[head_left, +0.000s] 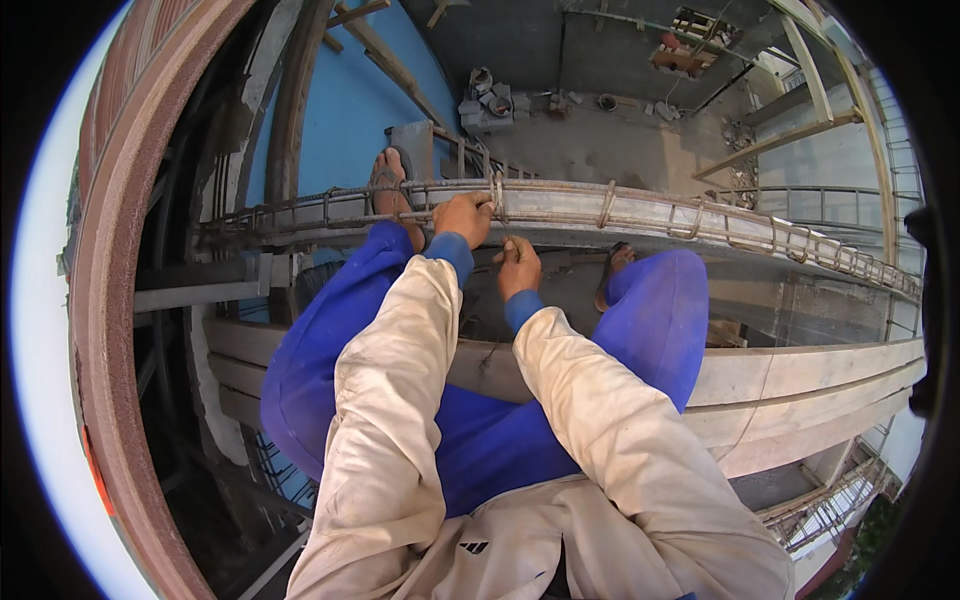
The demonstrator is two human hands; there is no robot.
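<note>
A long rebar cage [575, 205], made of rusty bars with stirrups tied round them, lies along a pale beam from left to right. My left hand [464, 218] is closed over the near bar, its fingertips against a stirrup [499, 196]. Whatever those fingers pinch is hidden. Just below and to the right, my right hand [518, 268] has its thumb and fingers pressed together, held close to the near side of the cage. Something thin may run up from its fingertips, too small to make out.
My sandalled left foot [390, 178] rests at the cage; the right foot [615, 270] is lower, on the near side. Wooden planks [800, 380] run behind my legs. Far below lies a floor [580, 140] with buckets and rubble. Timber props [800, 140] stand right, a blue wall [325, 115] left.
</note>
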